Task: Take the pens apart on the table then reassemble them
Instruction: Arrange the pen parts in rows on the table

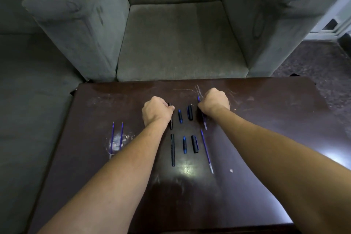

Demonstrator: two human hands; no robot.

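Pen parts lie in two rows on the dark table (266, 138). In the far row, my left hand (156, 111) is closed on a black barrel (171, 121), and my right hand (214, 101) is closed on a blue refill (204, 121). Between them lie a blue-tipped grip piece (180, 116) and a black cap (190, 112). The near row holds another black barrel (172, 149), a grip piece (184, 144), a cap (194, 144) and a refill (207, 151). Two more blue refills (116, 136) lie side by side at the left.
A grey armchair (176, 40) stands right behind the table's far edge, with more grey upholstery (28, 100) to the left. A small white speck (231, 170) lies on the table at the right. Dark patterned floor (322, 66) shows at the far right.
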